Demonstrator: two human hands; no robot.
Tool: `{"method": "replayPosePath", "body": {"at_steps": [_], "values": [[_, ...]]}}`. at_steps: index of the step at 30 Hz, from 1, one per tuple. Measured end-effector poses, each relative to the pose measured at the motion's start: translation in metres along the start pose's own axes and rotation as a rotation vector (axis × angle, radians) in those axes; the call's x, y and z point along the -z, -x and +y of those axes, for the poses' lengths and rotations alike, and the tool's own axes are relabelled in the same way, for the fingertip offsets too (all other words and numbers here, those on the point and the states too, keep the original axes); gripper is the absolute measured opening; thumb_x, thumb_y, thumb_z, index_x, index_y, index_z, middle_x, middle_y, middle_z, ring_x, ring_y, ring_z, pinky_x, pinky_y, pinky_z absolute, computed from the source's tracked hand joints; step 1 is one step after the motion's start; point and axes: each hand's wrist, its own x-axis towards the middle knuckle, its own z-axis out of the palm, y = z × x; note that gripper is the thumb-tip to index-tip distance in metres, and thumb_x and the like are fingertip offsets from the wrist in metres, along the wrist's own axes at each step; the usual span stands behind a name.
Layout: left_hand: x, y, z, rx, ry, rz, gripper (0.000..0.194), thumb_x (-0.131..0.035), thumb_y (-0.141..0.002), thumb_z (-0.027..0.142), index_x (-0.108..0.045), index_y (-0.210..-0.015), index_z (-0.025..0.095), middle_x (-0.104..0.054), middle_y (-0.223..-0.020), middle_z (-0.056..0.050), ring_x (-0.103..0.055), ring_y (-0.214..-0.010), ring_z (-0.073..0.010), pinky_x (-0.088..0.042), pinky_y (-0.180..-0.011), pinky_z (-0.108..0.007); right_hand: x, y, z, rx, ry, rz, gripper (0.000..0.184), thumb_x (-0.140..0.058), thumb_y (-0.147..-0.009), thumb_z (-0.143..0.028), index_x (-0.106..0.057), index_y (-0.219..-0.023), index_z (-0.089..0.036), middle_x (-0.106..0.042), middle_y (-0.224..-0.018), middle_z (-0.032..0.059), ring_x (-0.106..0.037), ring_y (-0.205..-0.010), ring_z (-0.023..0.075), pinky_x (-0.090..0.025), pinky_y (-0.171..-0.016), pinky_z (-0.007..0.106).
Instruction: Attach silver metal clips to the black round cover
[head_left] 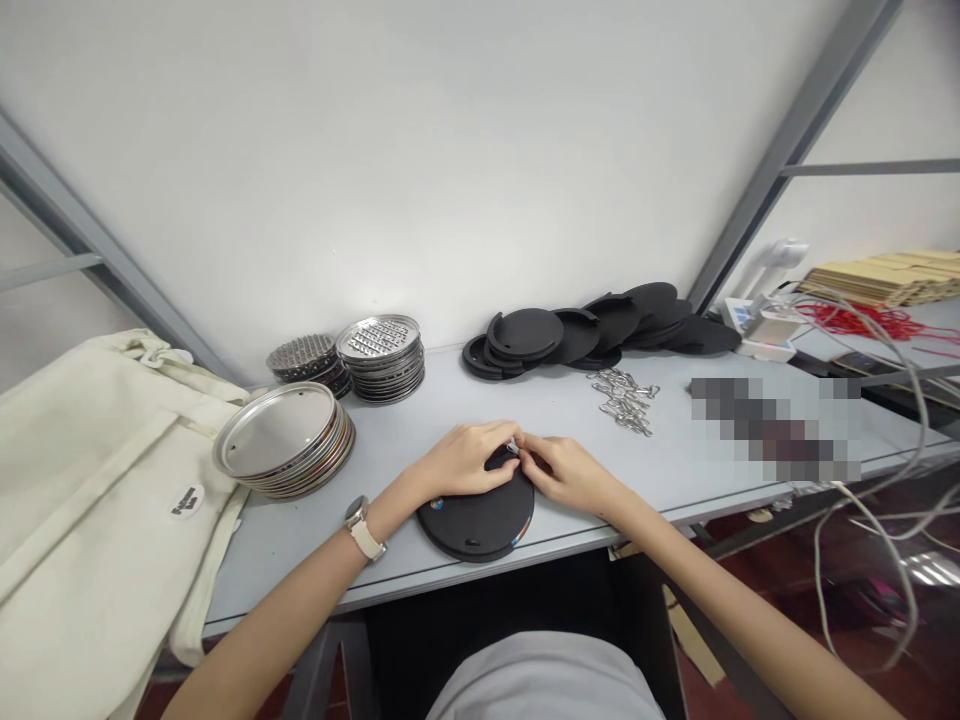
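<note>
A round black disc lies flat near the front edge of the table, with a thin coloured strip along its right rim. At its far edge, a small metal clip is pinched between my fingertips. My left hand reaches over the disc, its thumb and fingers closed around the clip. From the right, my right hand meets it, fingers pressed together at the same clip. The fingers partly cover the clip, so its exact shape is hidden. Similar metal clips lie in a loose pile to the right.
Overlapping black discs lie along the wall. Metal grater discs and round metal plates are stacked at left, beside a cream bag. Red cords, cables and wooden pieces occupy the right; one patch there is blurred.
</note>
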Motion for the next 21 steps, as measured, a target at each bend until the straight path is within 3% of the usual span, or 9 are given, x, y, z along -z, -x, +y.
{"method": "replayPosePath", "body": {"at_steps": [15,21], "values": [[0.0016,0.0004,0.0012,0.016,0.007,-0.011,0.018,-0.045,-0.085,0.018,-0.048,-0.103,0.021,-0.061,-0.091,0.000,-0.058,-0.078,-0.0138,-0.043,-0.070,-0.024,-0.0004,0.0005,0.0027,-0.049,0.005,0.043,0.018,-0.033,-0.093,-0.025,-0.049,-0.085,-0.019,-0.058,-0.066,0.0007,-0.050,-0.052,0.0129,-0.036,-0.056,0.022],[0.0005,0.0006,-0.0003,0.064,-0.009,0.034,0.022,-0.050,-0.084,0.023,-0.044,-0.105,0.020,-0.059,-0.093,-0.002,-0.058,-0.078,-0.0146,-0.044,-0.068,-0.025,-0.0002,-0.0002,0.0028,-0.028,0.012,-0.021,0.027,-0.031,-0.094,-0.023,-0.051,-0.113,-0.017,-0.066,-0.083,0.0059,-0.061,-0.067,0.0170,-0.040,-0.065,0.025]]}}
